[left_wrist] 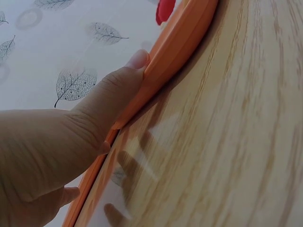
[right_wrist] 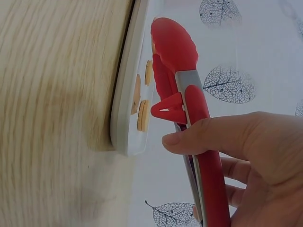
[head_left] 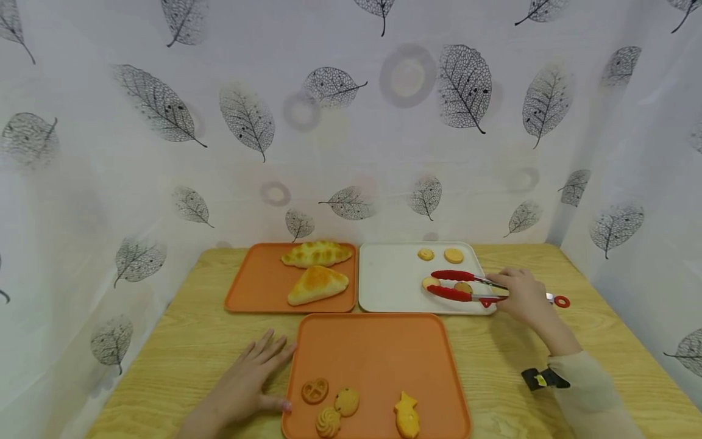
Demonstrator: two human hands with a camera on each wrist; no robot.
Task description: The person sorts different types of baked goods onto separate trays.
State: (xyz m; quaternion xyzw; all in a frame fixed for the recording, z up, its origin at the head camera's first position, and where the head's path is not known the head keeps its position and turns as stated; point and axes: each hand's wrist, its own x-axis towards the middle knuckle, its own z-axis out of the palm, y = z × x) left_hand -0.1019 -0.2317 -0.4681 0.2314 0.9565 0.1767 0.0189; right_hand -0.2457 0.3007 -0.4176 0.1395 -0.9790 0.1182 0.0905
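Note:
My right hand (head_left: 521,296) grips a pair of red-tipped metal tongs (right_wrist: 208,175), thumb on one arm and fingers round the other. The tongs' parted red tips hang over the right part of the white tray (head_left: 384,286). A small round cookie (head_left: 430,283) shows by the tips, and a browner cookie (head_left: 463,287) lies between the arms; whether the tips touch either, I cannot tell. My left hand (head_left: 244,381) lies with fingers spread at the left side of the front orange tray (head_left: 378,353). Its thumb (left_wrist: 116,90) touches the tray's rim.
On the front tray lie a pretzel-shaped cookie (head_left: 315,391), a round cookie (head_left: 347,402), a swirl cookie (head_left: 328,422) and a yellow pineapple-shaped piece (head_left: 407,416). The rear orange tray (head_left: 255,283) bears two breads (head_left: 318,285). Two more cookies (head_left: 453,255) sit at the white tray's back.

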